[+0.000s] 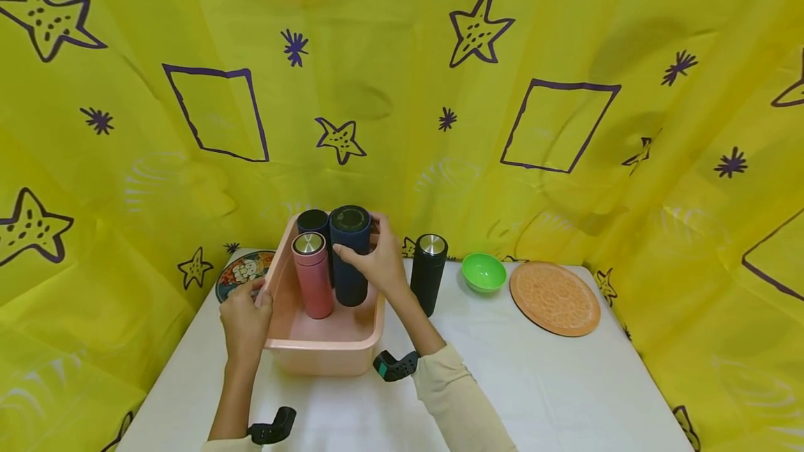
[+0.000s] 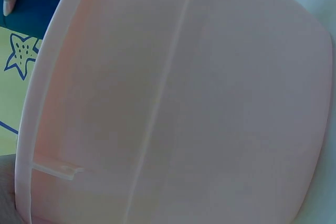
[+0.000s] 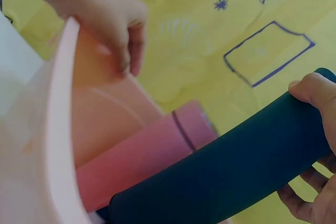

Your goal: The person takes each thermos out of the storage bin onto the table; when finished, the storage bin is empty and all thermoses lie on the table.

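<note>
A pale pink plastic tub (image 1: 323, 361) stands on the table, and my left hand (image 1: 246, 316) grips its left rim. My right hand (image 1: 384, 264) holds a large navy bottle (image 1: 350, 274) near its top, thumb on one side and fingers on the other. The bottle's lower end is inside the tub; whether it touches the floor I cannot tell. A pink bottle (image 1: 314, 281) with a silver lid stands beside it. Behind these is another dark bottle (image 1: 313, 220), mostly hidden. In the right wrist view the navy bottle (image 3: 220, 166) crosses in front of the pink bottle (image 3: 152, 156).
Right of the tub, a black bottle (image 1: 430, 274) with a silver lid stands upright. Farther right are a green bowl (image 1: 484, 273) and a round orange mat (image 1: 555, 298). A patterned plate (image 1: 241, 272) lies partly behind the tub. Yellow curtain (image 1: 402, 89) encloses the white table (image 1: 521, 382).
</note>
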